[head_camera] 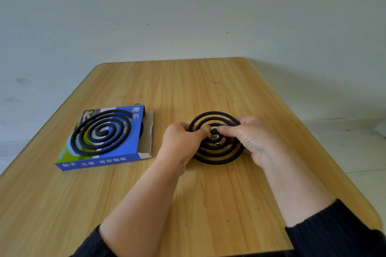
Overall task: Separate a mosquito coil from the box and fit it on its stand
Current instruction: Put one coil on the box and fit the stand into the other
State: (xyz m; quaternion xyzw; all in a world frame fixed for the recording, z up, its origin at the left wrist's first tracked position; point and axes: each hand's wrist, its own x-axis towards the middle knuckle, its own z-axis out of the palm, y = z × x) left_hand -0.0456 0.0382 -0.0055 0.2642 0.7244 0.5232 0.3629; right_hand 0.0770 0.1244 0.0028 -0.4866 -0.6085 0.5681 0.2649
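Head view: my left hand (183,142) and right hand (250,137) both pinch the coil (217,159) at its centre, over the stand (215,136), mid-table (208,89). Box (100,160) at 9 o'clock, spare coil (100,131) on top.

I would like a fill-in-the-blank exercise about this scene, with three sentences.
1. The spare black spiral coil lies on top of the blue cardboard ____.
2. Both hands hold the other black coil above the ____ table.
3. The box is nearer the ____ hand.

Missing words: box; wooden; left
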